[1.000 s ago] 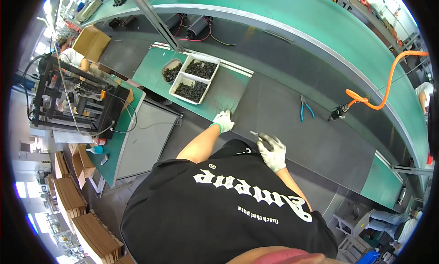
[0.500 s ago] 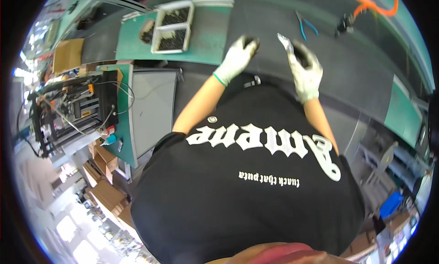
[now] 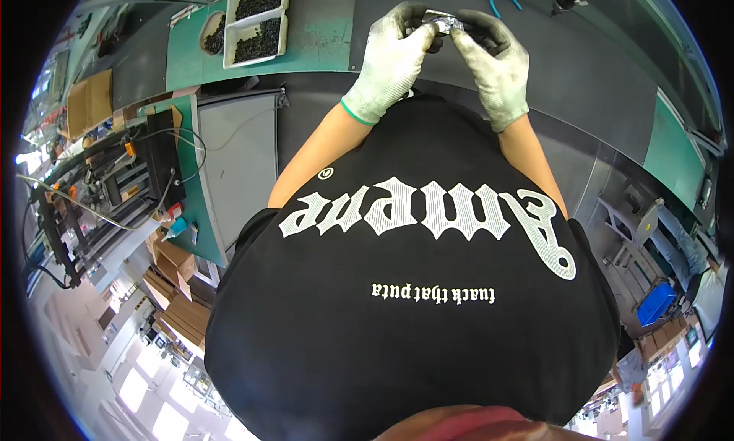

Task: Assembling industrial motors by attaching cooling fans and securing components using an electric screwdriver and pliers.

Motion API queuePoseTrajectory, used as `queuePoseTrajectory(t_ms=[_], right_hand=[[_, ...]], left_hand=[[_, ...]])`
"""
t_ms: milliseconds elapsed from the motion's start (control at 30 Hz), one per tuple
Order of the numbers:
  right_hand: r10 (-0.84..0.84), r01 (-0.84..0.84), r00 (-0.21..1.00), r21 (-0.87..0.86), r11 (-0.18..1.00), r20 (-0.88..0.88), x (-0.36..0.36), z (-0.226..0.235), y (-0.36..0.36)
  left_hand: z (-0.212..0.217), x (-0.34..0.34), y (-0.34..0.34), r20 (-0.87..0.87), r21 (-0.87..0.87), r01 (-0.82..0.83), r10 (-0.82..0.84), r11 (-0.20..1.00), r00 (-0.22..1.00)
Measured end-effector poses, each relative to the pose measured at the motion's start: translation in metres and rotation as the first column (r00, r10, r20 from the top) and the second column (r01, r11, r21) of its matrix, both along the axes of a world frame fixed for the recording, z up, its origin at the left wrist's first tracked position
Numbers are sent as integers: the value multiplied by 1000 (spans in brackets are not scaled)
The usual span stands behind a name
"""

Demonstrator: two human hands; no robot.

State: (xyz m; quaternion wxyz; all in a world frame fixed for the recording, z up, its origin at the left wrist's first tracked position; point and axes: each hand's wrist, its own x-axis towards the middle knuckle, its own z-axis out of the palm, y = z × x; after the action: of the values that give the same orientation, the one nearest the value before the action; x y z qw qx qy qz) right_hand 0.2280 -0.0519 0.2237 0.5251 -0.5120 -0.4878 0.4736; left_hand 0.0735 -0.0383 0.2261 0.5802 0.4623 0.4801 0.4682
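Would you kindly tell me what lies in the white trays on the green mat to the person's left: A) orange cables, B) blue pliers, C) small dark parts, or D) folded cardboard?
C: the white trays on the green mat are filled with heaps of small dark parts.

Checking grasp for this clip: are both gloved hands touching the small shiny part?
Touching. The head view shows the left hand and right hand both pinching the small shiny part between their fingertips.

A brown corrugated cardboard box (image 3: 88,101) sits at upper left beside the green tabletop (image 3: 321,40). Flat brown cardboard cartons (image 3: 180,292) are stacked on the floor at lower left. A blue rectangular plastic crate (image 3: 656,303) stands at lower right.
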Motion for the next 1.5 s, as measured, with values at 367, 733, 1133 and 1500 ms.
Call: queuePoseTrajectory(t_ms=[367,733,1133,1500], right_hand=[[220,-203,968,-140,969,117,-21,0,29],[275,-272,961,-328,905,-39,-42,-11,51],[295,-174,935,-470,865,198,-141,-46,84],[246,-199,964,-346,917,99,-166,-58,102]], left_hand=[[-34,-32,-1,-60,624,31,9,781,998],[3,-57,-4,-59,11,-118,119,993,991],[-65,-148,51,-255,-18,-102,94,995,962],[-71,-183,92,-49,-159,103,-112,982,992]])
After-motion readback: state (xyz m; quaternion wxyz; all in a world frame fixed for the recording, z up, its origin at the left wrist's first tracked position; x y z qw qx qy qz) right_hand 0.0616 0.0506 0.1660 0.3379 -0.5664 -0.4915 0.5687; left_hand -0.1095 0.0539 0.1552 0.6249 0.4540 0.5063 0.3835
